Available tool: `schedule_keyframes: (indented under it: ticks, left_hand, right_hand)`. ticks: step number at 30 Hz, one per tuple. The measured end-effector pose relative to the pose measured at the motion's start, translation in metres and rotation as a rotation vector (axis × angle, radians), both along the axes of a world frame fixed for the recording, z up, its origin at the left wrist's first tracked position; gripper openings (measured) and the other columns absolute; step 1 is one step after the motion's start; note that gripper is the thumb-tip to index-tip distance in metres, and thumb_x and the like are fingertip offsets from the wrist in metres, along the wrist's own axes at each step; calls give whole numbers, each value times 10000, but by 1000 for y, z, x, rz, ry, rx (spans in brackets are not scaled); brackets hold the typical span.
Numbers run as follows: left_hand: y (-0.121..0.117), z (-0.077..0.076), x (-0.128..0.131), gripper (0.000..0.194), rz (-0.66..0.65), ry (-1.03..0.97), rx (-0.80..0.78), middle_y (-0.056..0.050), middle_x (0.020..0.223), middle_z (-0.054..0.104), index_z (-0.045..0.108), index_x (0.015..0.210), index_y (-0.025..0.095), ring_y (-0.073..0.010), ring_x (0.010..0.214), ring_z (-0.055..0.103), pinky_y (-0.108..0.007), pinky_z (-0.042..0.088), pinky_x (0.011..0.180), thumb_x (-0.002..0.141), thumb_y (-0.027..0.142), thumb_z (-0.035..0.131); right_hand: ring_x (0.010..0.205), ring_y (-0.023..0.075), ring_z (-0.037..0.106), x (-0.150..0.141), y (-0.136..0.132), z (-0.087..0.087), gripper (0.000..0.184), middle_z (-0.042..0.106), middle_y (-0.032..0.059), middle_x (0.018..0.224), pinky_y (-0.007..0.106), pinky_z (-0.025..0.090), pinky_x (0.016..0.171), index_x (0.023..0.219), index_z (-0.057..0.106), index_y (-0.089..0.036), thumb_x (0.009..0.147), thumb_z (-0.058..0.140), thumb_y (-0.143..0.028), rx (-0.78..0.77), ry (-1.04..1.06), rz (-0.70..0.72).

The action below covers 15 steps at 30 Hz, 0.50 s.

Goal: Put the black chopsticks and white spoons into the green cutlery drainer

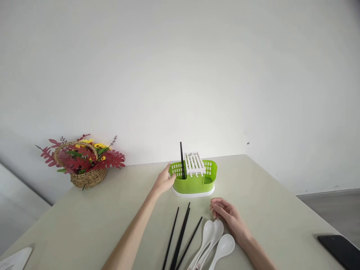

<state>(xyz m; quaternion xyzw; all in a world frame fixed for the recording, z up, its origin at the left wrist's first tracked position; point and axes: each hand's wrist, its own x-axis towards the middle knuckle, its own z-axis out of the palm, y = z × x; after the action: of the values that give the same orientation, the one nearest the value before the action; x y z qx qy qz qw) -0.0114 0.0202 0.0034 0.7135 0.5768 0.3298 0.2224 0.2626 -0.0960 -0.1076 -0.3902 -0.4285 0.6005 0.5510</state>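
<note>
A green cutlery holder (194, 186) with a white base and a white slotted rack (194, 165) stands on the table before the wall. My left hand (164, 180) grips its left end, thumb in front, the other fingers mostly hidden. Black chopsticks (182, 155) stand upright in the left compartment; whether one or two I cannot tell. My right hand (227, 215) is loosely curled, thumb near the fingertips, with nothing visible in it. It is just above and right of three white spoons (208, 232). Several black chopsticks (180, 240) lie left of the spoons.
A wicker basket (88, 178) of red and yellow flowers stands at the back left. A black phone (340, 249) lies near the right edge of the table (270, 198). A white flat object (18, 258) is at the lower left. The wall (180, 75) rises behind.
</note>
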Motion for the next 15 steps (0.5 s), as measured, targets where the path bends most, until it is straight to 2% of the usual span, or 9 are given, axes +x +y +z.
schedule_keyframes:
  ticks: [4, 7, 9, 11, 15]
  left_hand:
    - [-6, 2, 0, 600, -7, -14, -12, -132, 1284, 736, 521, 1467, 216, -274, 1134, 718, -365, 589, 910, 898, 371, 635]
    - [-23, -2, 2, 607, 83, -83, 13, -172, 1400, 657, 514, 1440, 206, -301, 1291, 636, -378, 567, 965, 918, 493, 629]
    - [-43, -12, 2, 549, 182, -167, 78, -188, 1448, 608, 530, 1383, 199, -292, 1346, 593, -392, 534, 1028, 951, 535, 571]
    - [-71, -26, 2, 437, 229, -215, 151, -167, 1377, 648, 561, 1296, 209, -265, 1304, 618, -413, 504, 1073, 983, 509, 508]
    - [-136, -56, 3, 235, 152, -78, 154, -98, 1143, 710, 627, 1065, 256, -260, 1141, 674, -438, 524, 1033, 965, 444, 526]
  right_hand:
    - [682, 162, 586, 1, -1, 1, 390, 708, 19, 809, 280, 461, 657, 995, 771, -231, 794, 831, -559, -3, -17, -22]
    - [689, 167, 591, 1, -3, 2, 394, 714, 22, 828, 283, 462, 662, 1000, 767, -230, 800, 824, -565, 3, -31, -18]
    - [696, 170, 593, 2, -4, 4, 391, 714, 24, 838, 286, 462, 672, 998, 761, -225, 812, 815, -564, 7, -36, -8]
    - [695, 174, 591, 1, -5, 7, 401, 711, 28, 834, 291, 462, 670, 995, 758, -220, 811, 812, -571, 4, -43, -5]
    - [674, 178, 579, -1, -7, 11, 425, 708, 29, 796, 292, 460, 642, 979, 764, -223, 777, 829, -591, -16, -55, -18]
